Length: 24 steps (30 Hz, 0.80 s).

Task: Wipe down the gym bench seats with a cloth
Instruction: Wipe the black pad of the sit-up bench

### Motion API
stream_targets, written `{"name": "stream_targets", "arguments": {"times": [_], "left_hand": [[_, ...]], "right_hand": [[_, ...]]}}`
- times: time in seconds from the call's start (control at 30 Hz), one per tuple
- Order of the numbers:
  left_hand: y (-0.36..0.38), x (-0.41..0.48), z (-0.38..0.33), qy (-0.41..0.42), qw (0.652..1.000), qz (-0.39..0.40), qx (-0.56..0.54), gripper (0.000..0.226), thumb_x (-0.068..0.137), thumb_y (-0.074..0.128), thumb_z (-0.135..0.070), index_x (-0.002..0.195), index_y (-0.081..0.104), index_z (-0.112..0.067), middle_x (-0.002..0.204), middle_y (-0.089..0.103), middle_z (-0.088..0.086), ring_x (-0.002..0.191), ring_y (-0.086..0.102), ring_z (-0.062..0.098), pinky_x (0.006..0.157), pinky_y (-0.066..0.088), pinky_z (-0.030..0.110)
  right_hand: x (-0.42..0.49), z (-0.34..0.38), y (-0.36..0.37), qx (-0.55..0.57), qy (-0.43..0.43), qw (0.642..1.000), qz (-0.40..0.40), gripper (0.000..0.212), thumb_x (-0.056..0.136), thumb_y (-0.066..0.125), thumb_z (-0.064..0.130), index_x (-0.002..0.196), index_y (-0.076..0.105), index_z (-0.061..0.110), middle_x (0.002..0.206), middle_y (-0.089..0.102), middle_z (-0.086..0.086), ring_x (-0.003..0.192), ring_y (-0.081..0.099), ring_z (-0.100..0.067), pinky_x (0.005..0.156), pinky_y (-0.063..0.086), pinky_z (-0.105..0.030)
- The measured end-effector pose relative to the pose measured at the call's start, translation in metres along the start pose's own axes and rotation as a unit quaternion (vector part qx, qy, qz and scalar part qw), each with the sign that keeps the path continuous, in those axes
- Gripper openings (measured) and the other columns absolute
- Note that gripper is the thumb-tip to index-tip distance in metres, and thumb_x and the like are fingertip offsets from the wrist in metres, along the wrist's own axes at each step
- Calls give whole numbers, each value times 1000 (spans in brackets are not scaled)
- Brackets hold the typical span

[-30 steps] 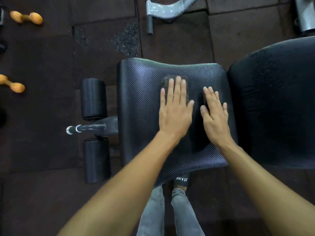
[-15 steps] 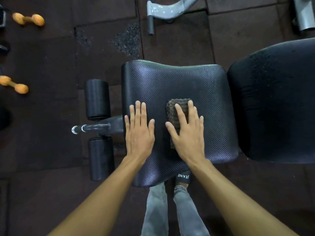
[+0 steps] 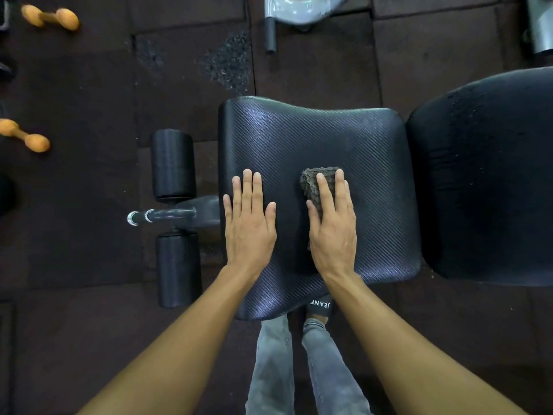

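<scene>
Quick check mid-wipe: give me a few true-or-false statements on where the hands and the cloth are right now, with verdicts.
1. The right hand presses the cloth flat onto the ribbed seat pad. True.
2. The left hand holds a second cloth. False: it lies flat on the seat pad and holds nothing.
3. The cloth hangs over the seat pad's edge. False: it lies well inside the pad's surface.
4. Two orange dumbbells lie on the floor at the left. True.
5. Both hands are clenched into fists. False: the fingers of both are straight.
</scene>
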State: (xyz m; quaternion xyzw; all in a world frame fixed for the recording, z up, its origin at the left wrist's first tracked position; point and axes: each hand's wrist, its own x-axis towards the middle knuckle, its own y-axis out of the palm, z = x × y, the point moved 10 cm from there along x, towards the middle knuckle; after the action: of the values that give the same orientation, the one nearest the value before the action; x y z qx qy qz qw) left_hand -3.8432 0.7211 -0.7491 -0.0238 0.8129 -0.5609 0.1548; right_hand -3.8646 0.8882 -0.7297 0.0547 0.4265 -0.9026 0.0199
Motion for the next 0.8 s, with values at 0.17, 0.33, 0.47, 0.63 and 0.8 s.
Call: {"name": "stream_targets", "arguments": {"times": [0.17,0.33,0.47,0.63,0.8], "left_hand": [[-29,-6,-3,2,1000,17,-22,54,105,31,-32,155,18,-17,163,10,-1,151,2,16,124,5,43],[-121,-39,9,-43,998,-24,-50,50,103,40,-28,151,32,-15,159,29,1,149,19,19,123,8,43],[-217,-71,33,-82,993,-63,-63,48,101,45,-26,147,39,-14,153,40,3,144,32,22,122,13,45],[-341,-122,96,-143,982,-112,-60,48,102,43,-29,148,37,-17,151,43,3,142,35,21,122,15,45],[-444,-175,189,-162,973,-161,-29,48,101,44,-32,146,40,-17,144,51,1,136,42,18,118,21,45]], "right_hand": [[3,10,-20,204,85,974,57,51,104,46,30,153,34,26,164,23,6,147,19,0,115,18,-15],[-10,87,-44,291,111,937,156,46,102,50,31,148,44,27,152,45,10,141,37,-3,121,27,-30],[-31,178,-61,322,92,911,240,43,102,52,31,144,50,25,142,57,12,133,49,-3,116,36,-33],[-82,312,-67,328,63,883,330,43,101,53,37,142,52,25,136,61,9,126,56,-8,104,45,-21],[-145,444,-29,336,39,849,405,56,80,61,59,132,59,38,124,69,8,118,64,-20,105,48,-55]]}}
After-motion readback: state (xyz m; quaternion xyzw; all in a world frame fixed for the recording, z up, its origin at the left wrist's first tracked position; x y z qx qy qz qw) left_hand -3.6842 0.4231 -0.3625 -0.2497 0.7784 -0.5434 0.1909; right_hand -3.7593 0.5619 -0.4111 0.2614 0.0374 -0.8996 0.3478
